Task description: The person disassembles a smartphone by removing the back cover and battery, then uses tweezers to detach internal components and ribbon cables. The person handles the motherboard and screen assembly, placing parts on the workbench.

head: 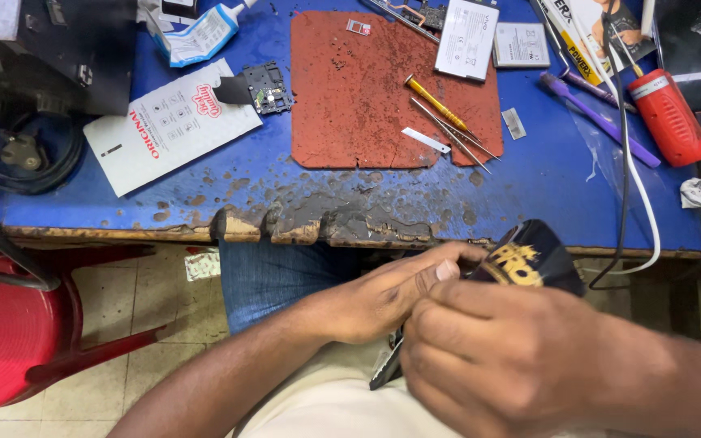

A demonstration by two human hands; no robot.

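left hand [383,300]: near centre, below the tabletop edge, fingers curled, thumb tip pressed on the black object; grip closed on it
right hand [488,357]: near right, folded into a fist over the same object, just touching the left hand; grip closed, what lies inside the fist is hidden
black object [529,255]: dark rounded piece with gold print, sticks out above both hands, just in front of the tabletop's near edge
dark flat piece [385,369]: pokes out under the hands over the lap; cannot tell what it is
tabletop [545,178]: blue, near edge burnt and chipped
red mat [359,89]: far centre, worn at its edges
screwdriver [436,103]: yellow handle, on the mat's right part, thin tweezers [456,134] just beside it
circuit board [267,87]: small, left of the mat
white packet [172,126]: left, flat, red print
glue tube [204,34]: far left, white and blue
phone batteries [466,38]: far, right of centre, white labels up
red tool [668,118]: far right, white cable [638,191] runs past it
purple brush [602,118]: left of the red tool
red stool [10,332]: near left, on the floor
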